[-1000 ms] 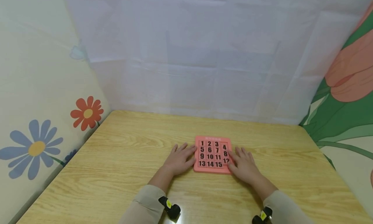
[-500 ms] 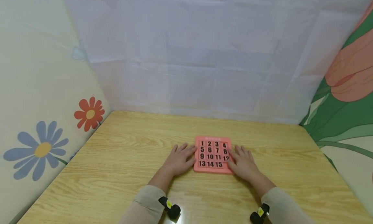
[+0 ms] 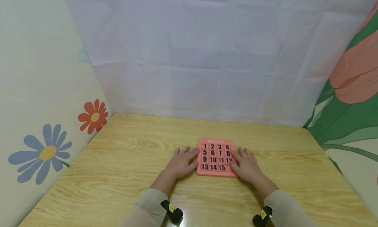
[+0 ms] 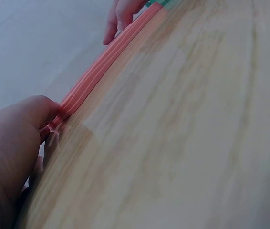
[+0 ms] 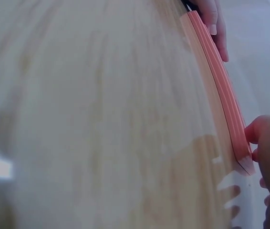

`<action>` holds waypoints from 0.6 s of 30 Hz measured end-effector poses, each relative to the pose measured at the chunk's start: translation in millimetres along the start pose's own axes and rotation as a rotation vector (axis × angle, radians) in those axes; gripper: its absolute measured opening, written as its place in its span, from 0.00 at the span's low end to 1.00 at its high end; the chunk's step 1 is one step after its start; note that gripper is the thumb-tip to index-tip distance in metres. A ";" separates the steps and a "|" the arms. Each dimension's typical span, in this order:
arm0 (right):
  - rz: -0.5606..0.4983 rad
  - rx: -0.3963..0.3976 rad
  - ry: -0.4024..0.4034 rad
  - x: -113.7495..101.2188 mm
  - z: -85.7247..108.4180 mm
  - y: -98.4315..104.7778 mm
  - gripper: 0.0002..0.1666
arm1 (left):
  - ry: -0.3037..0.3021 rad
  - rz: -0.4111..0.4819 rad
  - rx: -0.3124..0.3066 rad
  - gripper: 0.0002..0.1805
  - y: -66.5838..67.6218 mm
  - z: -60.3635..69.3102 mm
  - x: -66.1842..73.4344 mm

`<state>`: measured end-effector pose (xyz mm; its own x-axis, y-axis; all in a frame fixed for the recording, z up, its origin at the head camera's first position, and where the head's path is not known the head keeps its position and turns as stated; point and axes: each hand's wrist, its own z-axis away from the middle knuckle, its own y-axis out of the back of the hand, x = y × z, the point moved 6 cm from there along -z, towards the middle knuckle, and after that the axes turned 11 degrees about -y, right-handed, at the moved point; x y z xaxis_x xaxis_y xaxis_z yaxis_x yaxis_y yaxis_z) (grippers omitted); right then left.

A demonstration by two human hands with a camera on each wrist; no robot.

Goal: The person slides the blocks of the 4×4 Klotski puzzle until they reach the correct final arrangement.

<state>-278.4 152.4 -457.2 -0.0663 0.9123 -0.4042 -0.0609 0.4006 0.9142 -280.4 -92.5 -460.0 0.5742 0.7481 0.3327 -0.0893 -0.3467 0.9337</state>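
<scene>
A pink sliding number puzzle [image 3: 215, 173] lies flat on the wooden table, its black-numbered tiles running in rows from 1 to 15. The lower right corner beside tile 15 shows no tile, though my right thumb partly covers that area. My left hand [image 3: 180, 164] rests at the board's left edge, fingers extended, with thumb and index finger touching the frame. On the other side, my right hand [image 3: 247, 165] lies with extended fingers over the right edge, its index fingertip by tile 8 and its thumb by tile 12. Both wrist views show the frame's near side edge-on between the hands.
The wood-grain table [image 3: 124, 148] extends around the board. A white cloth [image 3: 195, 56] hangs behind it, with flower-patterned cloths on the left [image 3: 35, 89] and right [image 3: 348, 128]. Each wrist wears a small black camera.
Tiles 4, 8 and 12 have slid up level with their rows, and the right hand shifted slightly with them. The left hand stayed put. The left flowered cloth has drifted to the right.
</scene>
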 end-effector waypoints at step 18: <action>-0.045 0.096 -0.102 16.9 -20.9 8.9 0.36 | 0.059 0.127 0.038 0.30 3.2 -2.0 -15.8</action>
